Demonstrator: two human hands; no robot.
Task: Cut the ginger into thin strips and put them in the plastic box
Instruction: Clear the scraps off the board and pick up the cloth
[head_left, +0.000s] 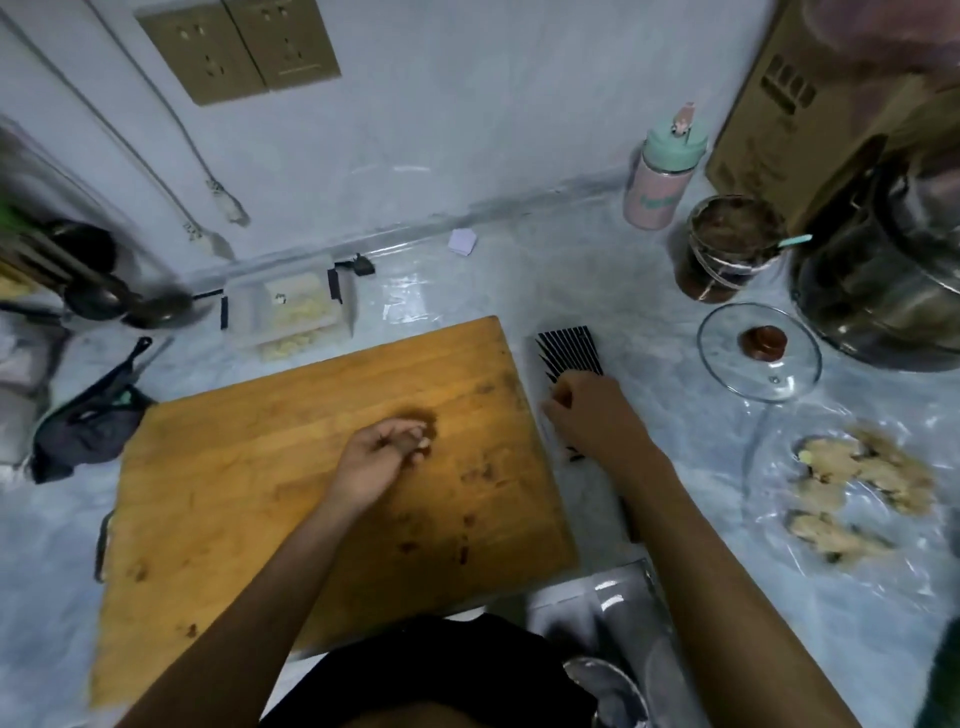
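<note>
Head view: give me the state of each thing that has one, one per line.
Clear plastic box: open, pale pieces inside.
Glass pot lid: off, lying on the counter.
Dark glass jar: open, spoon inside.
Pink bottle with green cap: capped, upright.
Left hand: pinches a small pale piece.
Right hand: curled on black-striped knife.

Box (291, 312) behind board (332, 493) — ginger (862, 483) far rt.

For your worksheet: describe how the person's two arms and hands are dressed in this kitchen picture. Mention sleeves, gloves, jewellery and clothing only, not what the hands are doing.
Both forearms are bare, with no sleeve in view. The left hand and right hand wear no gloves, and no ring, watch or bracelet shows, though the picture is blurry. A black garment covers the torso at the bottom edge.
</note>
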